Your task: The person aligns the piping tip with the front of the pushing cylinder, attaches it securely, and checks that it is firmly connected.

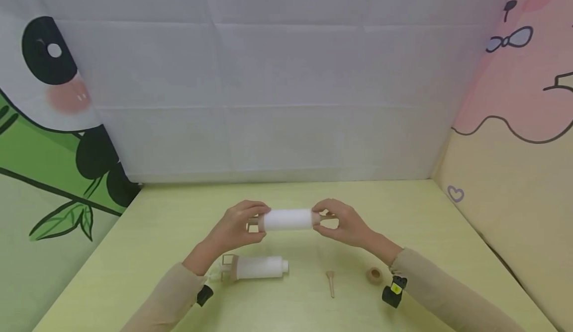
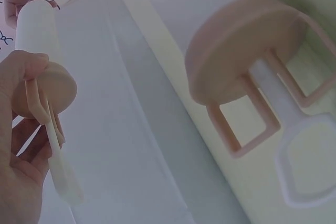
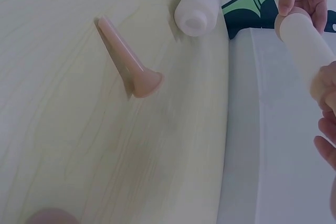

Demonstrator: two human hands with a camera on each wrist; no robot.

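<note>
Held level over the table between both hands is a large plastic syringe (image 1: pixel 288 219) with a white barrel. My left hand (image 1: pixel 239 226) grips its pinkish-tan handle end, where finger loops and a pale plunger stick out, as the left wrist view shows. At the other end, my right hand (image 1: pixel 344 222) pinches the tan cap (image 1: pixel 316 218), from which a thin nozzle points right. A second syringe (image 1: pixel 259 267) lies on its side below the left hand, its handle loops and plunger ring to the left and a bare white neck to the right.
On the pale wood-grain table (image 1: pixel 147 252) lies a loose tan nozzle (image 1: pixel 331 283) with a flared end. A round tan cap (image 1: pixel 374 275) with a hole sits near the right wrist. A white sheet (image 1: pixel 286 83) hangs behind, with cartoon-printed panels at either side.
</note>
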